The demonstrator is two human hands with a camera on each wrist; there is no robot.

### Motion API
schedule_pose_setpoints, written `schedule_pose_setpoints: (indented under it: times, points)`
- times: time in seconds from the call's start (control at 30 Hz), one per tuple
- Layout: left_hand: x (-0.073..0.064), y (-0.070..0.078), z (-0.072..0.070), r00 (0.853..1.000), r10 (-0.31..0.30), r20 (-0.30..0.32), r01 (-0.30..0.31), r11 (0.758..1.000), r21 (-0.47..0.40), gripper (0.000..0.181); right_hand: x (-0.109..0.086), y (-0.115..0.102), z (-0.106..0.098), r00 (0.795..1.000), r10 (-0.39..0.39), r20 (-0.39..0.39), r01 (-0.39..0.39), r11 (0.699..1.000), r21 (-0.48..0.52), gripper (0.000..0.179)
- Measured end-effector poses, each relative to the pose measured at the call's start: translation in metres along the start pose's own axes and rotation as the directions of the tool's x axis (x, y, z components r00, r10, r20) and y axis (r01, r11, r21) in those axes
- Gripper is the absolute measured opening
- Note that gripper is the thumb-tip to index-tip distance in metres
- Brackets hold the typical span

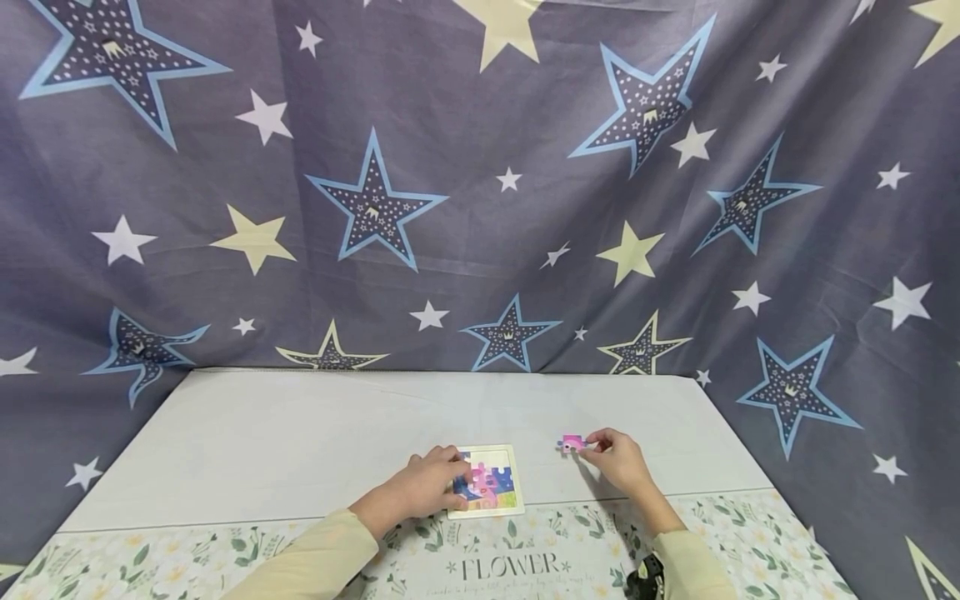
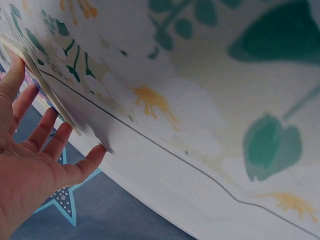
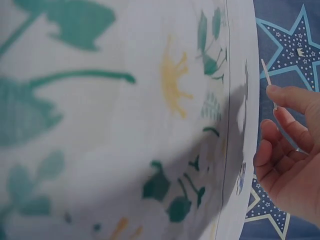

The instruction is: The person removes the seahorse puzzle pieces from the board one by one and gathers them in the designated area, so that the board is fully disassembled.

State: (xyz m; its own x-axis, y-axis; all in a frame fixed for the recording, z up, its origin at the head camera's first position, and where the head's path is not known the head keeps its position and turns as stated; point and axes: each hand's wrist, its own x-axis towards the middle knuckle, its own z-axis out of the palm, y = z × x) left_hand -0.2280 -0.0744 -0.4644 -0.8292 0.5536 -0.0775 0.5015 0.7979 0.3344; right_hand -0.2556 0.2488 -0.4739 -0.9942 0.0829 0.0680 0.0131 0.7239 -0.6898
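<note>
A jigsaw puzzle board (image 1: 517,493) with a pale frame lies on the table, partly filled with pink, blue and green pieces; white gaps show at its top. My left hand (image 1: 425,483) rests over its left side, thumb and fingertips touching it and hiding that part. In the left wrist view, the fingers (image 2: 42,131) are spread along the board's edge. To the right of the board, my right hand (image 1: 618,460) pinches a pink puzzle piece (image 1: 572,442) between thumb and index finger, above the table. The right wrist view shows this piece (image 3: 266,72) edge-on, the other fingers loosely curled.
The white table (image 1: 300,450) carries a floral cloth (image 1: 517,542) with printed lettering along its front. A dark star-patterned curtain (image 1: 480,217) hangs behind and at both sides. A small blue-and-white patch (image 3: 241,179), unclear in kind, lies below the right hand.
</note>
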Motion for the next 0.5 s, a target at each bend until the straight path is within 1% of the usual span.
schedule_pose_setpoints:
  times: [0.27,0.5]
  points:
    - [0.0010,-0.0007,0.0007,1.000,-0.002,-0.007,0.002,1.000,0.015,0.034,-0.0001,0.0040,-0.0050,1.000,-0.006,0.000,0.006,1.000,-0.007,0.025]
    - [-0.0011,0.0003,-0.0006,1.000,0.009,-0.010,-0.009,1.000,0.005,0.034,0.0015,0.0075,-0.0083,1.000,0.017,0.010,-0.017,1.000,0.001,0.026]
